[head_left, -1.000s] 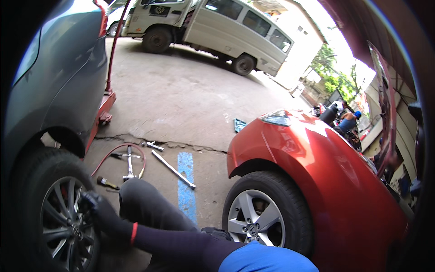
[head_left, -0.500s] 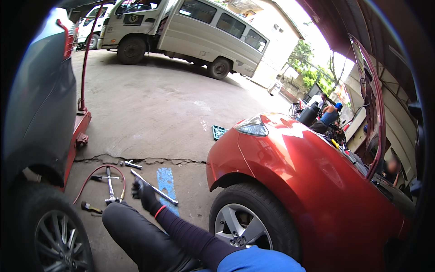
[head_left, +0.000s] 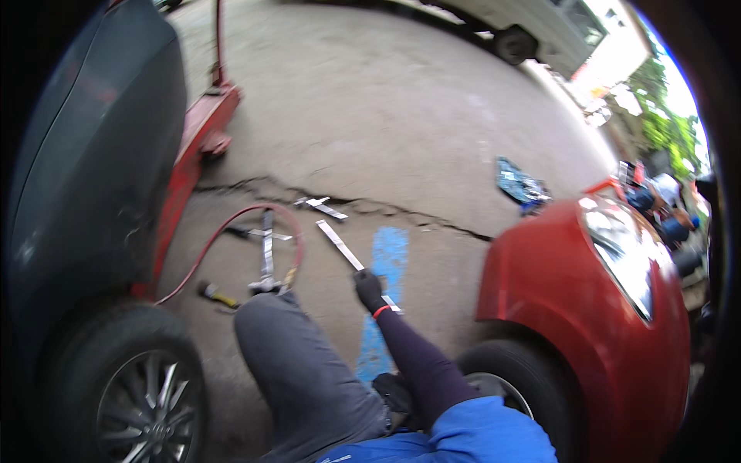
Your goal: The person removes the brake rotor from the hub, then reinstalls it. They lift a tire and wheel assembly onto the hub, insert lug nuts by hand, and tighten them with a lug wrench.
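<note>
My right hand [head_left: 369, 290], in a black glove with a red band at the wrist, is closed around the middle of a long silver breaker bar [head_left: 338, 244]. The bar lies slantwise at ground level beside a patch of blue paint; whether it is lifted is blurred. A short silver T-shaped tool [head_left: 323, 206] lies beyond its far end. By my bent knee [head_left: 270, 324] are a cross-shaped silver tool [head_left: 267, 251], a red hose [head_left: 207, 255] curving around it, and a yellow-handled brush [head_left: 218, 296]. I cannot see my left hand.
A dark car [head_left: 93, 170] stands close on the left, with a red floor jack [head_left: 193, 139] beside it. On the right is a red car [head_left: 571, 293]. A teal tool case [head_left: 517, 181] lies past its bumper. A van [head_left: 556, 35] is parked behind; people are at far right.
My view has swung down and to the right. My right hand, over the ground beside the bar before, has come down onto the breaker bar and closed on it.
</note>
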{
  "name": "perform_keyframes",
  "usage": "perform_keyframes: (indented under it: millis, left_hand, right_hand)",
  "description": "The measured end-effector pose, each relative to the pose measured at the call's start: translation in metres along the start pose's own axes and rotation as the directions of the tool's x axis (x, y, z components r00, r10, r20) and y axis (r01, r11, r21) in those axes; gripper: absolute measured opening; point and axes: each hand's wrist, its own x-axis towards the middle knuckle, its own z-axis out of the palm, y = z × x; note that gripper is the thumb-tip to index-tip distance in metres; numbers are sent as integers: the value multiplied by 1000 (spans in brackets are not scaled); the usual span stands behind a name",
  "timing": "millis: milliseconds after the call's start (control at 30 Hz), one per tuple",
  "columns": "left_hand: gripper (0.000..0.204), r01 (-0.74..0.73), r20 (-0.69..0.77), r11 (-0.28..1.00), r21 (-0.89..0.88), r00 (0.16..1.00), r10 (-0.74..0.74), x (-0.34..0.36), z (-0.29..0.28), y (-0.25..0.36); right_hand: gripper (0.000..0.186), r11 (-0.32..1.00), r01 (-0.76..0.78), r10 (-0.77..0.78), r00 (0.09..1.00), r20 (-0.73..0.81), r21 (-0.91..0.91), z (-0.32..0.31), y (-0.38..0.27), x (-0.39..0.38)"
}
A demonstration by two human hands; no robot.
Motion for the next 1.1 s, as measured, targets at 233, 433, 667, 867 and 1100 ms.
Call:
perform_keyframes:
  millis: [233,433,667,867,1100]
  left_hand:
    - [67,52,47,986,157,997,-60,-2,9,-3]
    - [63,89,67,966,242,992,-108,-7,7,0]
    - [59,111,95,947,301,985,-145,-7,1,-3]
    - [55,143,72,940,310,982,-173,-11,-6,-7]
    - [51,183,7,934,308,981,-194,-12,-26,-22]
  right_hand:
    - [28,821,394,-395,915,87,-414,55,-54,157]
    - [41,849,9,100,979,178,-529,120,-120,264]
    - [48,809,2,162,961,225,-588,136,-137,270]
    - [34,583,544,-342,838,425,-604,153,-156,264]
    - [25,641,526,-344,848,403,-559,151,-152,266]
